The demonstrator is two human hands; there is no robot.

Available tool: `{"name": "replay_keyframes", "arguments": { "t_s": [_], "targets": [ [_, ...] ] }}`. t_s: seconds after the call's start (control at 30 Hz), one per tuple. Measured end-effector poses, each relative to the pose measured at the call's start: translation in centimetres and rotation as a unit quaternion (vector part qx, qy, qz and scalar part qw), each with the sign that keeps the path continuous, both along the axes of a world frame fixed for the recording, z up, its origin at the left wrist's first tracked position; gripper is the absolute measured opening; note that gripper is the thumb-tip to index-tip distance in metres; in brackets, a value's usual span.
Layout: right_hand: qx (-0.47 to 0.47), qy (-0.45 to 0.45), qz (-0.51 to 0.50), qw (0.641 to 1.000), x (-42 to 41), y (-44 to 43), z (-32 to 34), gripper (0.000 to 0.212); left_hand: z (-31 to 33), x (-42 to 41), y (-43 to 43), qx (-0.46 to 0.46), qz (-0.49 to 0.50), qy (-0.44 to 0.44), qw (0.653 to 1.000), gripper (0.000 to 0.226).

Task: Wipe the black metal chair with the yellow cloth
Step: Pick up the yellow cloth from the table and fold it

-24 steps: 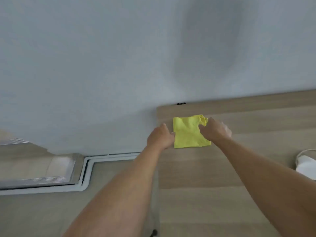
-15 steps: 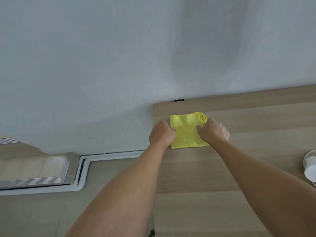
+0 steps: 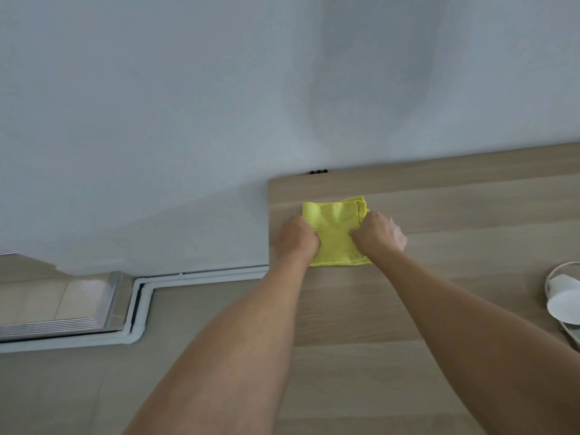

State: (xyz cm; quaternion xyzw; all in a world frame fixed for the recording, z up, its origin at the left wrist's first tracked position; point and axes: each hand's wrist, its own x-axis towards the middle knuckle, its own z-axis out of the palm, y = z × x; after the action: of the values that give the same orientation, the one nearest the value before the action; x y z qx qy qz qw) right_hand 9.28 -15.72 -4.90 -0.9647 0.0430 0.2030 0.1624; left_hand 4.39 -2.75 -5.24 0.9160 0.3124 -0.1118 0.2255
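A folded yellow cloth (image 3: 334, 229) lies flat on a light wooden table (image 3: 439, 215), near its far left corner by the wall. My left hand (image 3: 296, 238) grips the cloth's left edge with curled fingers. My right hand (image 3: 378, 235) grips its right side, fingers curled over the fabric. The black metal chair is not in view.
A pale wall (image 3: 219, 105) rises just behind the table. A white lamp (image 3: 565, 296) sits at the table's right edge. Left of the table is wood-look floor (image 3: 78, 387) with white conduit (image 3: 141, 296) along the wall's base and a metal-framed threshold (image 3: 62, 306).
Both hands have drawn closer together on the cloth, bunching it slightly narrower. The view shifted a little, bringing more of the white lamp into sight.
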Motion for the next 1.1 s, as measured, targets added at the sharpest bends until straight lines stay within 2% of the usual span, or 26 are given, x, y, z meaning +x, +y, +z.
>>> {"name": "replay_keyframes", "arguments": {
  "t_s": [0.2, 0.3, 0.4, 0.53, 0.8, 0.97, 1.1],
  "targets": [
    [0.025, 0.028, 0.034, 0.999, -1.2, -0.1, 0.2, 0.013, 0.6, -2.0, 0.2, -0.059, 0.021, -0.007, 0.998, 0.015],
    [0.091, 0.041, 0.029, 0.995, -1.8, -0.2, 0.4, 0.008, 1.6, -3.4, 0.7, -0.11, 0.051, -0.047, 0.991, 0.006],
    [0.181, 0.057, 0.014, 0.982, -2.7, 0.0, 1.1, 0.021, 2.8, -5.0, 1.1, -0.165, 0.065, -0.065, 0.982, 0.01],
    [0.244, 0.042, 0.013, 0.969, -4.9, 1.1, 2.6, 0.042, 4.7, -8.0, 2.0, -0.195, 0.091, -0.097, 0.972, 0.016],
    [0.338, -0.002, 0.078, 0.938, -10.1, 4.6, 7.2, 0.046, 9.7, -15.2, 5.3, -0.176, 0.144, -0.19, 0.955, 0.03],
    [0.356, -0.019, 0.142, 0.923, -13.7, 7.4, 10.0, 0.038, 12.8, -20.1, 7.8, -0.162, 0.142, -0.22, 0.952, 0.061],
    [0.338, -0.003, 0.201, 0.919, -17.2, 9.7, 12.2, 0.023, 15.1, -24.8, 9.6, -0.119, 0.131, -0.209, 0.962, 0.051]
  ]
}}
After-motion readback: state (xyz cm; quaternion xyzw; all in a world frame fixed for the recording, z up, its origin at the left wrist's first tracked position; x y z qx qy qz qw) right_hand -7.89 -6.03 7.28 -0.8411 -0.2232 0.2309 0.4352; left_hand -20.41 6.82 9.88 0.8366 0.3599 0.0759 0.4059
